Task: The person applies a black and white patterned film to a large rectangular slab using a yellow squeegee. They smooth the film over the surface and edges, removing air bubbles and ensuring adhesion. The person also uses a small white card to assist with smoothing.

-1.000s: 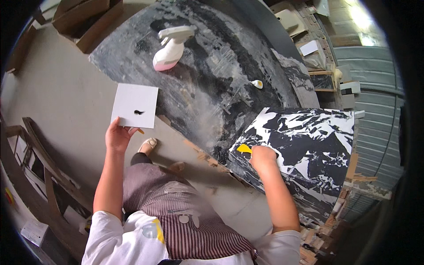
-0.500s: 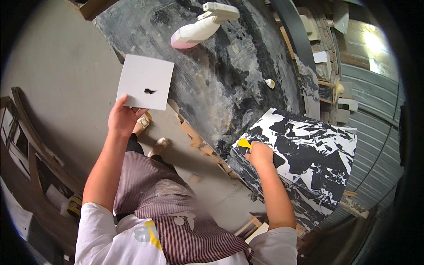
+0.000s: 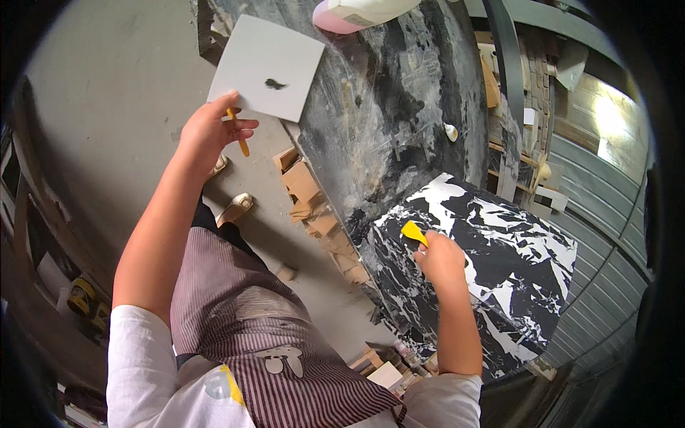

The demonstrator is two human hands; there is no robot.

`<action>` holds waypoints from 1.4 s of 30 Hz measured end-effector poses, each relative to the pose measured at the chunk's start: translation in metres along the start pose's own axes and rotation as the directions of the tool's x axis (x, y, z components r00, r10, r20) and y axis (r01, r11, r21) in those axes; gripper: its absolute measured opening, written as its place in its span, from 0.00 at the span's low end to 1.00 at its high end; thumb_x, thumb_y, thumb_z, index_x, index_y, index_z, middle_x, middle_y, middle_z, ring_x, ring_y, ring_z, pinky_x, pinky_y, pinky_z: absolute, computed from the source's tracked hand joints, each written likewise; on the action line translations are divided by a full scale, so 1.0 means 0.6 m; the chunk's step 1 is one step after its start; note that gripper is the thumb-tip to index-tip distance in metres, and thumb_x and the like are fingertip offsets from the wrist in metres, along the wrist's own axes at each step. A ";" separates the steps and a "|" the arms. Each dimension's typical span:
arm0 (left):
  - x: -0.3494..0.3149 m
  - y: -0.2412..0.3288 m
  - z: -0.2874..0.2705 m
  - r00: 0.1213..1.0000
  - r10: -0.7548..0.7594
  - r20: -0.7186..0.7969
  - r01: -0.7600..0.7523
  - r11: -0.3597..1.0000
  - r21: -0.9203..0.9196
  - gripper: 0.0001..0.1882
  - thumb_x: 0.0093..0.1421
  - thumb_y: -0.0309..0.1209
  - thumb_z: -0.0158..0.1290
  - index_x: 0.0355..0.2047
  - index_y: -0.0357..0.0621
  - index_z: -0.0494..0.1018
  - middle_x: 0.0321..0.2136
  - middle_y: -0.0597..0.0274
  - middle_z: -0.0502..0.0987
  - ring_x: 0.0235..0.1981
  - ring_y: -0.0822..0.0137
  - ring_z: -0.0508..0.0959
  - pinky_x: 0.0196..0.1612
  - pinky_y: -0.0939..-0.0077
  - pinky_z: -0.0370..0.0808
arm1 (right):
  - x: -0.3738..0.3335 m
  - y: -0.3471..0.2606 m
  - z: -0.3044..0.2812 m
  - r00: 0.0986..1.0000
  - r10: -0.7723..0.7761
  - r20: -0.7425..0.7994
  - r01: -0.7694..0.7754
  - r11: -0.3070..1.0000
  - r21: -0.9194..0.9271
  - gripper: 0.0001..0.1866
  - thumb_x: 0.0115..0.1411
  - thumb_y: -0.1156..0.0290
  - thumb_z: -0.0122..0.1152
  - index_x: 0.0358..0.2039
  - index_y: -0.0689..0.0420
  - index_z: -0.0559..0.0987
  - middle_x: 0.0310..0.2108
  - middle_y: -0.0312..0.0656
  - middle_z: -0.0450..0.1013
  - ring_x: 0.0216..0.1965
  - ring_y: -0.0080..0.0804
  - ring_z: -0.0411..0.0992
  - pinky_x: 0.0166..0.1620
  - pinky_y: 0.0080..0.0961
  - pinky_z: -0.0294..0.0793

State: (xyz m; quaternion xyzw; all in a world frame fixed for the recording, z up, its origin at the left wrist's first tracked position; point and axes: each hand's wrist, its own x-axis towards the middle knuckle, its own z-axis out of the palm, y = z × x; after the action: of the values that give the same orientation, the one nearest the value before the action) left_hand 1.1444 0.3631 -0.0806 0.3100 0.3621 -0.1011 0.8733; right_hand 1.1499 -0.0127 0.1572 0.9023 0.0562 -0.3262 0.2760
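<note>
My left hand pinches the near edge of a square white board with a small dab of black paste on it. A thin orange-yellow stick also lies between that hand's fingers. My right hand is closed around a yellow scraper, its wide end pointing left. That scraper is over the near-left part of a black-and-white marbled block; I cannot tell whether its edge touches the surface.
The block stands at the near end of a smeared grey-black worktable. A white spray bottle with pink liquid and a small white nozzle piece lie on it. Cardboard pieces line its left side. Dark frames stand at far left.
My left hand and the white board have moved up and right in the picture, and the orange-yellow stick shows more. My right hand has shifted slightly right and nearer. The view has shifted too.
</note>
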 end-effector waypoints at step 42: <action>-0.208 -0.224 -0.219 0.981 -0.154 -0.120 0.152 0.988 -0.026 0.16 0.66 0.35 0.49 0.49 0.40 0.75 0.33 0.67 0.75 0.19 0.77 0.68 0.26 0.81 0.70 | -0.209 0.044 -0.161 0.956 0.158 -0.248 -0.177 0.982 -0.059 0.15 0.47 0.72 0.71 0.31 0.61 0.73 0.30 0.51 0.73 0.35 0.51 0.73 0.38 0.40 0.70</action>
State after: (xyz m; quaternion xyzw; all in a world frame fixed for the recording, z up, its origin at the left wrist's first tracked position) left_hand 0.9261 0.3321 -0.1285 0.2795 0.4382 -0.1457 0.8418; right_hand 1.1135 0.0268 0.3085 0.9250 0.0259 -0.1868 0.3300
